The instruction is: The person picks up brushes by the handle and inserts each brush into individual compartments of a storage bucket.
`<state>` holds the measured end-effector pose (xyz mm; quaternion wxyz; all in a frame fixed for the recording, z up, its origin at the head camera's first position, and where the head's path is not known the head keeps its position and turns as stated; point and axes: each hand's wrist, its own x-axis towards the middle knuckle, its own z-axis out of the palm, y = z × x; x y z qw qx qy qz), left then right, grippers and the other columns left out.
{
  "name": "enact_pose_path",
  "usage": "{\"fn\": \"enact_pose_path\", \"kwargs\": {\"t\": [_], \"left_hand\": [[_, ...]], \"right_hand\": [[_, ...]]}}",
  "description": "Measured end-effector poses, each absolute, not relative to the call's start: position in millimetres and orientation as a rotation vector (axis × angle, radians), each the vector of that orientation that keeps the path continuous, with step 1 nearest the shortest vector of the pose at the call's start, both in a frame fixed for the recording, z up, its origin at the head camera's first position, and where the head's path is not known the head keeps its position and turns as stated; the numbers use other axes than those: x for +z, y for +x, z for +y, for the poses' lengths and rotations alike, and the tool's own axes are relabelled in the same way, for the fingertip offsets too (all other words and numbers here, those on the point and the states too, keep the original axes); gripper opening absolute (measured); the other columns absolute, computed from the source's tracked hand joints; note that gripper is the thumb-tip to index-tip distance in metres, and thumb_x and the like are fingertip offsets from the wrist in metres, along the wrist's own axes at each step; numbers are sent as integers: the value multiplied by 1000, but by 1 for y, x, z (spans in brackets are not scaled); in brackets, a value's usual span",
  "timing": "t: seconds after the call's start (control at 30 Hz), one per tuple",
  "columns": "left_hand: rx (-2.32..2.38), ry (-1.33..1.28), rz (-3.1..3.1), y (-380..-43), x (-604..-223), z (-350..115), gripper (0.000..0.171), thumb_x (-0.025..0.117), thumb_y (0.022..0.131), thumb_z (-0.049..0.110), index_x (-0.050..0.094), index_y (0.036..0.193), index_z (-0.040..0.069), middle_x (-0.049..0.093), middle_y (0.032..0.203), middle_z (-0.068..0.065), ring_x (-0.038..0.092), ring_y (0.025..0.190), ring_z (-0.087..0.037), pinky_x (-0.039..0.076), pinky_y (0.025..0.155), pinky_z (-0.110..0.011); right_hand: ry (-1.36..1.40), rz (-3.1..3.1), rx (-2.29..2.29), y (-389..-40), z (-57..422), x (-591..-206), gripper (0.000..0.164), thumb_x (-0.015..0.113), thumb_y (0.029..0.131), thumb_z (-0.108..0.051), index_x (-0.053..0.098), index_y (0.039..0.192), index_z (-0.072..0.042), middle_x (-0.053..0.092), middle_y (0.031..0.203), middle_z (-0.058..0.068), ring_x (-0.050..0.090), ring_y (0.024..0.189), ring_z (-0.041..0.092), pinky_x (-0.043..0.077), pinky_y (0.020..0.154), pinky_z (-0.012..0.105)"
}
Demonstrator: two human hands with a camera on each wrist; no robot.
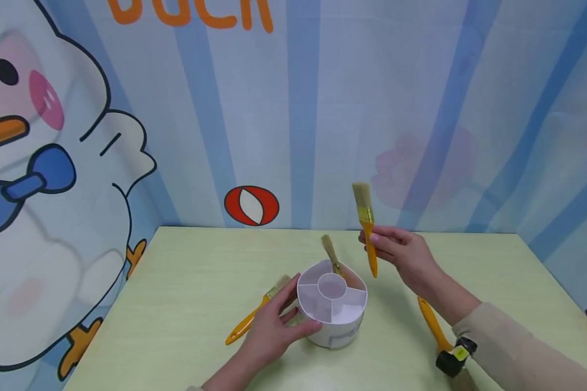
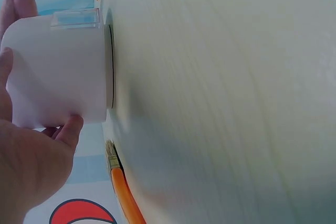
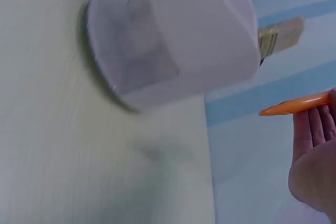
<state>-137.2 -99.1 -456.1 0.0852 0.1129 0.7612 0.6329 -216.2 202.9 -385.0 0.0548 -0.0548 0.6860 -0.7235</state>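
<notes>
Nearest, part of a loose brush (image 1: 432, 323) is covered by the right sleeve (image 1: 511, 338) and the black wrist camera (image 1: 455, 357). By the left hand (image 1: 274, 326), the white holder (image 1: 341, 332) is steadied on the table (image 1: 176, 304), its wall spanned between thumb and fingers. To the left, another loose brush (image 1: 248, 321) is partly hidden behind that hand.

Beyond and above, the held brush (image 1: 366, 221) is pinched between thumb and fingers of the right hand (image 1: 406, 252). It is kept clear of the table, just right of the holder and apart from it; the right hand is nearer to it by far. Its long axis is set nearly upright, bristles up, handle end down, the top tipped slightly left. Pale, flat bristles are bound by a gold-toned ferrule to an orange handle.

The holder is divided into outer compartments around a round middle cup. In the far-right compartment a narrower brush (image 1: 331, 254) is stood, bristles up, tilted left. Behind everything, a striped backdrop (image 1: 264, 119) is hung.
</notes>
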Motion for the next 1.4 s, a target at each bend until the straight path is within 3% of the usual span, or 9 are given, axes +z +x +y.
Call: {"fn": "enact_pose_path", "kwargs": {"t": [0.17,0.43,1.1,1.4], "left_hand": [[1882,321,2267,-137,-455,-99,98,94,83,35,42,166,25,47,166,-5,46,152,-33,52,114,-45],[1875,303,2269,-137,-454,-98,99,94,83,36,42,166,25,47,166,-6,46,152,-34,52,113,-45],[1875,331,2267,-138,-454,-98,96,93,85,38,42,166,25,46,167,-5,46,152,-33,51,114,-46],[1870,343,2284,-137,-454,-99,98,93,85,36,41,166,23,47,166,-6,46,152,-33,51,114,-45]], "right_hand": [[-198,1898,-2320,-207,190,-375,21,67,107,-15,77,125,-12,80,116,-2,75,113,14,60,101,27],[-180,1729,-2410,-197,173,-369,19,64,108,-12,81,113,-20,81,114,-1,76,112,14,60,102,28],[-147,1858,-2329,-176,141,-385,14,71,104,-11,77,117,-14,81,112,1,76,113,20,61,102,33],[-265,2118,-2144,-174,139,-393,38,75,102,-14,67,135,2,80,117,9,77,110,17,64,97,33]]}}
